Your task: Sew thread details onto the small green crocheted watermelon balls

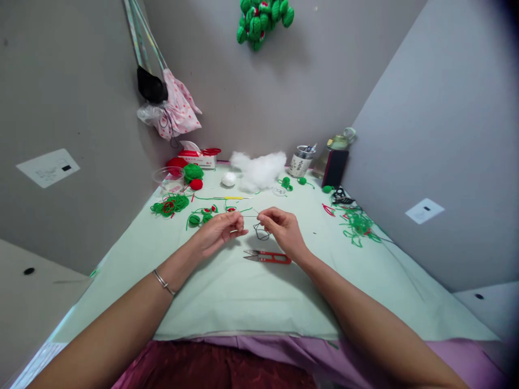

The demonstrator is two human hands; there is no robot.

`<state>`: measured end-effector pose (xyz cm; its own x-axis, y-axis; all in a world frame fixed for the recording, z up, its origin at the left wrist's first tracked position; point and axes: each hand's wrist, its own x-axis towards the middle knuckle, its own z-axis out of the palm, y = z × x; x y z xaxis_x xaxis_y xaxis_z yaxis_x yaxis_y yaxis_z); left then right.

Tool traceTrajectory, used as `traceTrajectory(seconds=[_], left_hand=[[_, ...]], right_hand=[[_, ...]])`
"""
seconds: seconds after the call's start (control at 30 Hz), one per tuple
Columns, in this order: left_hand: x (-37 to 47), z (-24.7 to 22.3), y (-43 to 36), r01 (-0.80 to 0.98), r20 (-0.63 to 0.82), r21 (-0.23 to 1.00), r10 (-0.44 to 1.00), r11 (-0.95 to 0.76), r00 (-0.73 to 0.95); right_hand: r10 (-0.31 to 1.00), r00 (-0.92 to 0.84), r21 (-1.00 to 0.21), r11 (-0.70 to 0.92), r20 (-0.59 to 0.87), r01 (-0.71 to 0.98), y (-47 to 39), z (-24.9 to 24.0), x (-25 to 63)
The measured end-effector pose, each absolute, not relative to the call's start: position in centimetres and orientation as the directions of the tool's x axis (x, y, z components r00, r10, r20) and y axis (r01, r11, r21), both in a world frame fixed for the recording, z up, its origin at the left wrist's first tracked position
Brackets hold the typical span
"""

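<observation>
My left hand point(221, 231) pinches one end of a thin, needle-like strand above the middle of the table. At its other end, my right hand point(281, 229) has thumb and forefinger pressed together. A loop of dark thread point(261, 232) hangs between the hands, near my right fingers. Red-handled thread snips point(267, 257) lie just below my right hand, blades pointing left. Beyond my left hand are small green and red crocheted pieces point(206, 216) and a yellow-handled crochet hook point(234, 198). Whether the strand is needle or thread is too small to tell.
White stuffing point(259, 172) lies at the back beside a can of pens point(301, 162). A dark phone point(335, 168) leans against a bottle. Green yarn scraps sit left point(170, 205) and right point(360, 224). Tissue box point(203, 159) at back left.
</observation>
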<state>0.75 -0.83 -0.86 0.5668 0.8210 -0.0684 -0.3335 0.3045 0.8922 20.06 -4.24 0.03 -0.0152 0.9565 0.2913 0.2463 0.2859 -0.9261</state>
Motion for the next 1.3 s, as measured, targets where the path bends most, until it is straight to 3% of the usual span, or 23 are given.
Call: traceTrajectory(seconds=[0.13, 0.2, 0.27, 0.4, 0.5, 0.6, 0.73, 0.93, 1.17, 1.3], left_hand=[[0.7, -1.1, -0.4, -0.450, -0.093, 0.829, 0.875, 0.332, 0.475], [0.9, -1.4, -0.5, -0.371, -0.085, 0.892, 0.902, 0.258, 0.424], [1.2, -1.6, -0.9, -0.210, -0.001, 0.974, 0.928, 0.085, 0.372], [1.6, -1.6, -1.8, 0.056, 0.313, 0.930, 0.864, -0.362, 0.394], [1.6, -1.5, -2.0, 0.089, 0.382, 0.880, 0.808, -0.466, 0.449], [1.5, -1.3, -1.8, 0.100, 0.351, 0.903, 0.850, -0.419, 0.392], [1.4, -1.2, -1.4, 0.028, 0.254, 0.961, 0.916, -0.276, 0.309], [1.5, -1.6, -1.4, -0.159, 0.070, 0.987, 0.922, -0.009, 0.381], [0.7, -1.3, -0.3, -0.220, 0.069, 0.975, 0.970, -0.016, 0.234], [0.6, -1.8, -0.1, -0.049, 0.061, 0.998, 0.919, -0.046, 0.389]], right_hand=[[0.834, -0.195, -0.730, 0.548, 0.516, 0.409, -5.1, -0.9, 19.0], [0.762, -0.301, -0.624, 0.644, 0.573, 0.443, -5.4, -1.2, 18.7], [0.741, -0.336, -0.591, 0.669, 0.581, 0.452, -5.6, -1.1, 18.6], [0.836, -0.231, -0.711, 0.547, 0.498, 0.442, -5.5, -0.1, 19.2], [0.927, -0.133, -0.853, 0.375, 0.351, 0.363, -5.1, 0.6, 19.6], [0.972, -0.098, -0.939, 0.231, 0.213, 0.255, -4.8, 0.7, 19.7], [0.981, -0.119, -0.966, 0.177, 0.156, 0.190, -4.8, 0.6, 19.5], [0.983, -0.152, -0.977, 0.128, 0.102, 0.169, -4.6, 0.3, 19.4], [0.983, -0.049, -0.965, 0.185, 0.179, 0.185, -4.5, 1.1, 20.0], [0.979, -0.027, -0.962, 0.202, 0.201, 0.186, -4.2, 1.2, 20.5]])
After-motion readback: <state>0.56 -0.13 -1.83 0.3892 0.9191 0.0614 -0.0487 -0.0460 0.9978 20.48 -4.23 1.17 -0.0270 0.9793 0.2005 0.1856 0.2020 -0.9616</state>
